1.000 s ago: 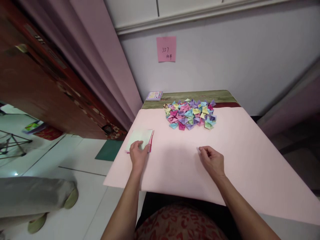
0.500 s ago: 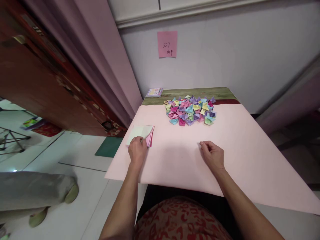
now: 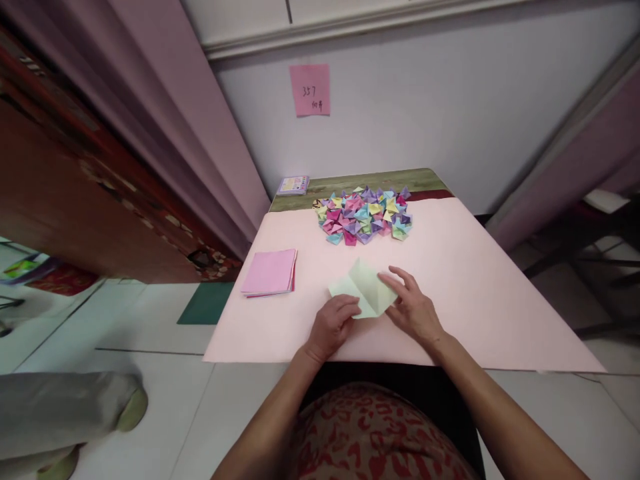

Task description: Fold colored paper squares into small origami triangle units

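Observation:
A pale green sheet of origami paper [image 3: 367, 288], creased down its middle, is held between my two hands just above the table's front half. My left hand [image 3: 334, 325] is closed on its left edge, fingers over the top. On the right edge, my right hand [image 3: 411, 303] grips the paper with the thumb side, its other fingers partly spread. To the left lies a stack of square paper [image 3: 270, 272] with a pink sheet on top. Behind my hands sits a pile of small folded paper pieces [image 3: 365, 217] in many colours.
Pink paper [image 3: 480, 307] covers most of the table, whose green wood-patterned top [image 3: 345, 181] shows at the back. A small pack [image 3: 293, 185] lies in the back left corner. Another person's leg [image 3: 65, 407] extends in from the left.
My left hand has lifted the pale green sheet off the stack and brought it right, baring the pink one. My right hand now holds its other side. The view has shifted slightly right.

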Motion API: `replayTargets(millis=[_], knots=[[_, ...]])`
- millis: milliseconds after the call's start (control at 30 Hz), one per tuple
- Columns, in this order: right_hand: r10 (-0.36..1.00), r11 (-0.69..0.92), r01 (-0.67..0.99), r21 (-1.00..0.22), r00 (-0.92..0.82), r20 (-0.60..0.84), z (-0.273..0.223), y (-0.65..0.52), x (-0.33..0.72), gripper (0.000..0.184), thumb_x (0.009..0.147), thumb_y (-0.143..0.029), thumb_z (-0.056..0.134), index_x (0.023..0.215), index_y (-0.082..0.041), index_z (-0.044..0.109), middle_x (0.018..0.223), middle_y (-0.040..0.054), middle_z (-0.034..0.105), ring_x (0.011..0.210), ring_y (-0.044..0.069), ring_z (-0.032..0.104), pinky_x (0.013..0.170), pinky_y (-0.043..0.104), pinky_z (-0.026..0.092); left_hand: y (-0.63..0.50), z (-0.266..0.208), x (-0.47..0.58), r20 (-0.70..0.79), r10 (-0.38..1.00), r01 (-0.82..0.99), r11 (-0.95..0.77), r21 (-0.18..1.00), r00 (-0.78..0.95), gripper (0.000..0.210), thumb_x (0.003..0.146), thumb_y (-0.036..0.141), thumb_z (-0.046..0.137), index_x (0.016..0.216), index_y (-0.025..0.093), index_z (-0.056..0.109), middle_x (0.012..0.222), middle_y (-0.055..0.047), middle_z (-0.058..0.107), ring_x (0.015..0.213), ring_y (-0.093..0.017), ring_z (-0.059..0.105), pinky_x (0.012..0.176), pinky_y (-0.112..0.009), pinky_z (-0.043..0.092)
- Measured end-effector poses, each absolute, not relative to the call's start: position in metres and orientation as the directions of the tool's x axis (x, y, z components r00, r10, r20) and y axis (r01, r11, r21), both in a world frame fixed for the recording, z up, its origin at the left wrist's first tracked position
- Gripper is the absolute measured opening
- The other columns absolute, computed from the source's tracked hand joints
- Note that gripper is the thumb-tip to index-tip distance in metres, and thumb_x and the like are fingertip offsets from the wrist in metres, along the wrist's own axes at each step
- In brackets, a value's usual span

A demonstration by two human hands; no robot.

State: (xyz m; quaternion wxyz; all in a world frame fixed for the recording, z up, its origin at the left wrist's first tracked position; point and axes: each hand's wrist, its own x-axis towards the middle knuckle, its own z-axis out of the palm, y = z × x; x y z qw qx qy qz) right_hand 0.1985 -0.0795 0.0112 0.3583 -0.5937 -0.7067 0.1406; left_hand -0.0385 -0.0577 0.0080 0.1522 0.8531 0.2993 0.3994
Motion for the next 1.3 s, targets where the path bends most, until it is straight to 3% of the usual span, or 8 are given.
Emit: replayTargets(millis=[167,300,433,533,667,933,1167,1300], knots=[[0.958,0.256,0.648,-0.717,-0.071,0.278,0.003,-0.088,0.207,0.019,0.083,-0.035,0.064,0.095,-0.026,0.074,0.129,0.0067,0.061,0.052,0.007,0.05,0.06,0.028,0.049,-0.063,0.013,-0.041,0.32,0.833,0.323,-0.487,0.812,0.451,0.022,0.085,0.011,0.049,0.098,0.021,0.064,0.102,-0.006,0.072,0.098,-0.018,0.068,0.09,-0.035,0.054],[0.986,0.131,0.566,-0.814,0.013,0.168,0.0,-0.08,0.197,0.033,0.085,-0.051,0.059,0.089,-0.021,0.072,0.08,0.0034,0.07,0.051,0.011,0.048,0.053,0.025,0.04,-0.063,0.017,-0.039,0.186,0.94,0.379,-0.289,0.879,0.284,0.014,0.087,0.023,0.054,0.097,0.02,0.063,0.093,-0.004,0.071,0.088,-0.019,0.068,0.084,-0.032,0.053],[0.985,-0.033,0.677,-0.736,0.147,0.091,0.004,-0.068,0.177,0.034,0.085,-0.053,0.057,0.081,-0.021,0.069,0.059,-0.0019,0.059,0.054,0.014,0.05,0.053,0.025,0.034,-0.067,0.014,-0.03,0.451,0.891,0.606,-0.334,0.722,-0.045,0.041,0.085,0.025,0.057,0.125,0.016,0.052,0.128,-0.015,0.058,0.12,-0.027,0.055,0.101,-0.043,0.043],[0.966,-0.121,0.778,-0.617,0.236,0.108,0.008,-0.061,0.166,0.03,0.08,-0.049,0.065,0.097,-0.024,0.068,0.079,0.0008,0.068,0.07,0.018,0.059,0.059,0.027,0.038,-0.069,0.012,-0.02,0.565,0.807,0.741,-0.483,0.467,0.17,0.035,0.087,0.02,0.055,0.122,0.017,0.055,0.13,-0.016,0.056,0.125,-0.03,0.048,0.106,-0.048,0.035],[0.96,-0.147,0.831,-0.536,0.251,0.124,0.016,-0.049,0.163,0.051,0.073,-0.043,0.072,0.119,-0.024,0.06,0.11,0.0065,0.067,0.092,0.022,0.063,0.068,0.029,0.043,-0.07,0.01,-0.011,0.408,0.796,0.75,-0.581,0.314,0.446,0.015,0.089,0.022,0.056,0.102,0.02,0.063,0.104,-0.011,0.064,0.099,-0.027,0.056,0.089,-0.044,0.043],[0.941,-0.319,0.889,-0.33,0.254,-0.226,0.038,-0.002,0.165,0.056,0.05,-0.06,0.082,0.086,-0.023,0.061,0.08,0.0073,0.068,0.075,0.025,0.064,0.059,0.031,0.04,-0.071,0.005,-0.011,0.37,0.786,0.761,-0.599,0.251,0.496,0.015,0.091,0.022,0.053,0.102,0.019,0.062,0.102,-0.012,0.062,0.096,-0.027,0.054,0.083,-0.043,0.043],[0.969,-0.217,0.778,-0.589,0.099,-0.227,0.027,-0.012,0.177,0.047,0.061,-0.059,0.073,0.051,-0.022,0.048,0.048,-0.0058,0.048,0.048,0.011,0.044,0.047,0.025,0.027,-0.072,0.003,-0.013,0.396,0.773,0.737,-0.616,0.278,0.496,0.016,0.091,0.021,0.052,0.102,0.019,0.065,0.105,-0.012,0.063,0.097,-0.027,0.056,0.085,-0.043,0.045],[0.984,-0.168,0.527,-0.833,0.133,-0.114,0.022,-0.026,0.174,0.039,0.062,-0.052,0.076,0.056,-0.021,0.054,0.052,-0.0054,0.052,0.05,0.01,0.045,0.046,0.023,0.03,-0.075,0.011,-0.018,0.429,0.833,0.66,-0.544,0.519,0.35,0.012,0.089,0.026,0.057,0.094,0.02,0.067,0.098,-0.011,0.067,0.094,-0.026,0.059,0.088,-0.044,0.045]])
